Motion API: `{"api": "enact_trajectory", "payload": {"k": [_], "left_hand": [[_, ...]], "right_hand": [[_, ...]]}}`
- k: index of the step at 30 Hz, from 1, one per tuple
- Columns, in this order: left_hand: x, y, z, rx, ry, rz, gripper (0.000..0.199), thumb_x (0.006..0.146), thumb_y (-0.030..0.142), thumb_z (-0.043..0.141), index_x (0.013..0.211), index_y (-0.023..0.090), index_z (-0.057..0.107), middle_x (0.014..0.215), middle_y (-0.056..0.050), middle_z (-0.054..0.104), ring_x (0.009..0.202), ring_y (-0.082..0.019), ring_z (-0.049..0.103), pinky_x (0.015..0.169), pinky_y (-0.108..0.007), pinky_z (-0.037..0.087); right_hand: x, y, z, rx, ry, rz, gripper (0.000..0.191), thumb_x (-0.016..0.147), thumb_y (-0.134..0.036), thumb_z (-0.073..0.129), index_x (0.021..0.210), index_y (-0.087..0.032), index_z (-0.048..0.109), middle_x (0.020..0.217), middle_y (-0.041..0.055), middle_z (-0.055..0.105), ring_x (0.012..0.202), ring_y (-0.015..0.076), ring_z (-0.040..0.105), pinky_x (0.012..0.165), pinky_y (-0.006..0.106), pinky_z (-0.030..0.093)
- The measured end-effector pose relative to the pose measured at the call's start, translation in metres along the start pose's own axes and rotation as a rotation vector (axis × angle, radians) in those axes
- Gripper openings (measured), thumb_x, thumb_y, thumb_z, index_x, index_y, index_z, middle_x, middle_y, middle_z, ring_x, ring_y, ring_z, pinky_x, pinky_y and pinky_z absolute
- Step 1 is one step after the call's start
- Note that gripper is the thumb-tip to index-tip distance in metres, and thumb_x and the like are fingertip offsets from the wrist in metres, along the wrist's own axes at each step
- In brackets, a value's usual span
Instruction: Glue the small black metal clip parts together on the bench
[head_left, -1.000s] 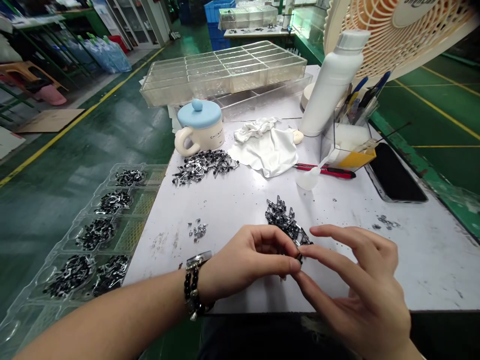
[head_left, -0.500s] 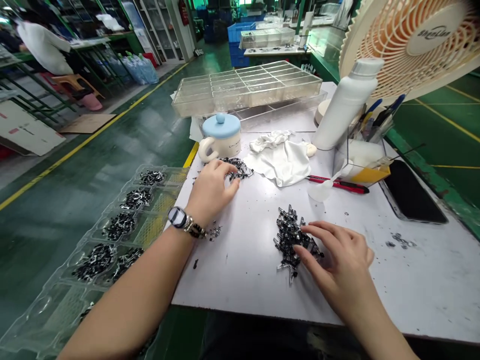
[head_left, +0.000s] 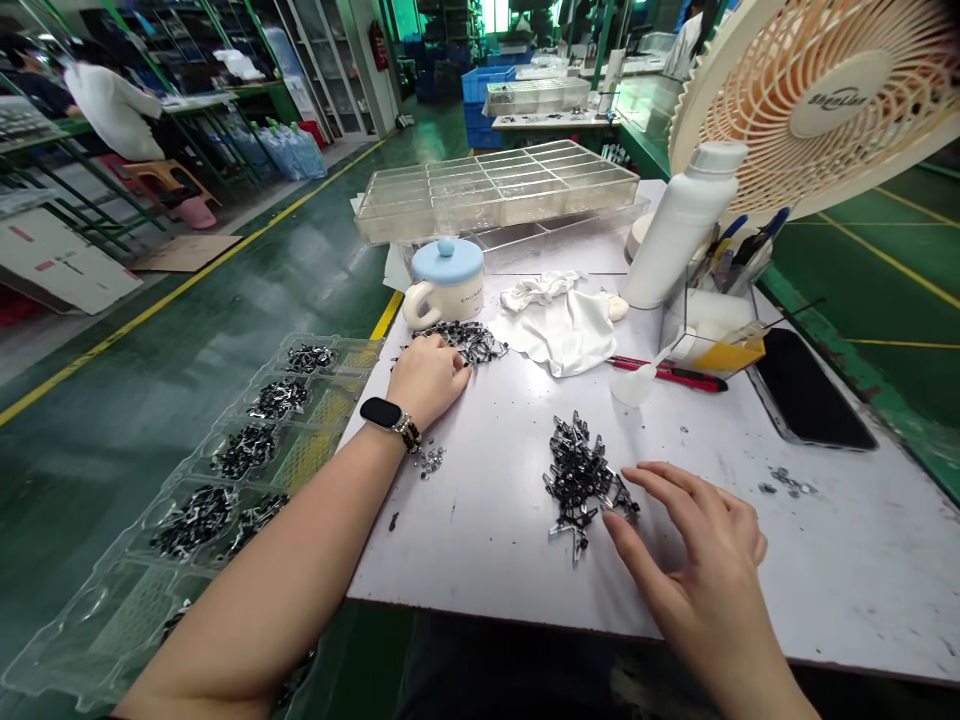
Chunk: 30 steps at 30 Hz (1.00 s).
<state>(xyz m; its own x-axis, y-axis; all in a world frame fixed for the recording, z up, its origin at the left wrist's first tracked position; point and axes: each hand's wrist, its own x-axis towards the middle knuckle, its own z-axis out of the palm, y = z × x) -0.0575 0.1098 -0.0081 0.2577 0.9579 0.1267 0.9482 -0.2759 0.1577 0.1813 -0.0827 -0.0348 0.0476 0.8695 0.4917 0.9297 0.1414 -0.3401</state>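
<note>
At the far left of the white table, my left hand (head_left: 429, 380) lies against a heap of small black-and-silver parts (head_left: 476, 343). Its fingers curl down into the heap, and their tips are hidden. My right hand (head_left: 697, 545) hovers at the right side of a second pile of the same parts (head_left: 576, 470), nearer the front edge. Thumb and forefinger are apart there, with nothing seen held between them. A few tiny silver bits (head_left: 429, 460) lie by my left wrist.
A clear compartment tray (head_left: 169, 580) with more parts sits left of the table. Behind the heap stand a lidded mug (head_left: 457, 290) and a white cloth (head_left: 562, 325). A red cutter (head_left: 690, 377), white bottle (head_left: 686, 225), phone (head_left: 814, 390) and fan (head_left: 817, 110) occupy the right.
My left hand's fingers have curled down into the far heap. My right hand has drawn slightly back to the right from the near pile, its thumb and forefinger still apart.
</note>
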Motion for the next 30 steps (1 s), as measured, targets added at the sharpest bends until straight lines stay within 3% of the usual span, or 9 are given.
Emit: {"api": "enact_trajectory", "payload": {"k": [3, 6, 12, 14, 17, 20, 22, 27, 30], "left_hand": [[0.0, 0.001, 0.0, 0.004, -0.004, -0.002, 0.021, 0.086, 0.03, 0.056, 0.078, 0.012, 0.063, 0.088, -0.005, 0.06, 0.095, -0.017, 0.054, 0.091, -0.038, 0.045], [0.001, 0.001, 0.0, -0.026, 0.002, 0.015, 0.019, 0.083, 0.027, 0.058, 0.073, 0.011, 0.061, 0.086, -0.005, 0.06, 0.095, -0.017, 0.054, 0.09, -0.038, 0.044], [-0.012, 0.014, -0.017, -0.275, 0.009, 0.183, 0.015, 0.08, 0.022, 0.052, 0.073, 0.012, 0.061, 0.094, -0.01, 0.06, 0.093, -0.02, 0.053, 0.089, -0.039, 0.044], [-0.025, 0.027, -0.026, -0.423, -0.098, 0.337, 0.015, 0.081, 0.025, 0.053, 0.075, 0.014, 0.061, 0.092, -0.007, 0.061, 0.085, -0.015, 0.055, 0.08, -0.03, 0.047], [-0.046, 0.049, -0.035, -0.613, -0.384, 0.604, 0.012, 0.078, 0.024, 0.06, 0.07, 0.016, 0.062, 0.082, -0.002, 0.064, 0.071, -0.008, 0.056, 0.065, -0.018, 0.048], [-0.063, 0.063, -0.034, -0.696, -0.557, 0.731, 0.005, 0.074, 0.017, 0.063, 0.069, 0.015, 0.063, 0.079, -0.002, 0.064, 0.07, -0.008, 0.057, 0.064, -0.018, 0.048], [-0.068, 0.067, -0.031, -0.719, -0.61, 0.758, 0.003, 0.072, 0.015, 0.065, 0.069, 0.015, 0.063, 0.079, -0.003, 0.065, 0.071, -0.01, 0.058, 0.066, -0.019, 0.048], [-0.068, 0.067, -0.029, -0.756, -0.62, 0.75, 0.002, 0.073, 0.014, 0.064, 0.072, 0.015, 0.063, 0.082, -0.004, 0.065, 0.076, -0.012, 0.059, 0.071, -0.021, 0.049], [-0.069, 0.068, -0.029, -0.778, -0.495, 0.677, 0.027, 0.077, 0.034, 0.068, 0.095, 0.015, 0.063, 0.1, -0.009, 0.061, 0.089, -0.015, 0.058, 0.079, -0.025, 0.049]], "right_hand": [[-0.003, -0.011, -0.004, 0.044, -0.042, 0.108, 0.034, 0.088, -0.048, 0.052, 0.113, -0.026, 0.057, 0.118, 0.0047, 0.057, 0.104, 0.0272, 0.043, 0.081, 0.039, 0.028], [-0.005, -0.015, -0.006, 0.054, -0.053, 0.126, 0.033, 0.088, -0.047, 0.051, 0.113, -0.026, 0.058, 0.118, 0.0057, 0.057, 0.105, 0.0277, 0.044, 0.082, 0.04, 0.029], [0.0, -0.006, -0.008, 0.069, -0.003, -0.057, 0.027, 0.086, -0.04, 0.057, 0.109, -0.025, 0.059, 0.11, 0.0039, 0.061, 0.099, 0.0227, 0.051, 0.08, 0.037, 0.035], [0.004, -0.007, -0.014, 0.181, -0.031, -0.05, 0.022, 0.088, -0.032, 0.056, 0.108, -0.025, 0.058, 0.107, 0.0021, 0.062, 0.099, 0.0182, 0.054, 0.082, 0.034, 0.04], [0.011, -0.016, -0.022, 0.405, -0.089, -0.017, 0.023, 0.088, -0.022, 0.055, 0.112, -0.024, 0.057, 0.103, 0.0016, 0.062, 0.096, 0.0114, 0.059, 0.081, 0.025, 0.048], [0.019, -0.028, -0.025, 0.592, -0.161, -0.072, 0.029, 0.087, -0.017, 0.056, 0.115, -0.021, 0.057, 0.095, 0.0025, 0.063, 0.083, 0.0084, 0.061, 0.072, 0.019, 0.053], [0.021, -0.034, -0.024, 0.665, -0.212, -0.078, 0.023, 0.085, -0.014, 0.057, 0.106, -0.021, 0.062, 0.088, 0.0013, 0.064, 0.076, 0.0076, 0.062, 0.067, 0.017, 0.054], [0.02, -0.036, -0.018, 0.673, -0.218, 0.069, 0.007, 0.08, -0.017, 0.061, 0.082, -0.022, 0.066, 0.073, -0.0025, 0.066, 0.063, 0.0074, 0.062, 0.058, 0.015, 0.053], [0.018, -0.032, -0.016, 0.725, -0.165, 0.292, 0.004, 0.078, -0.024, 0.066, 0.082, -0.023, 0.068, 0.071, -0.002, 0.067, 0.058, 0.0083, 0.063, 0.055, 0.014, 0.053]]}}
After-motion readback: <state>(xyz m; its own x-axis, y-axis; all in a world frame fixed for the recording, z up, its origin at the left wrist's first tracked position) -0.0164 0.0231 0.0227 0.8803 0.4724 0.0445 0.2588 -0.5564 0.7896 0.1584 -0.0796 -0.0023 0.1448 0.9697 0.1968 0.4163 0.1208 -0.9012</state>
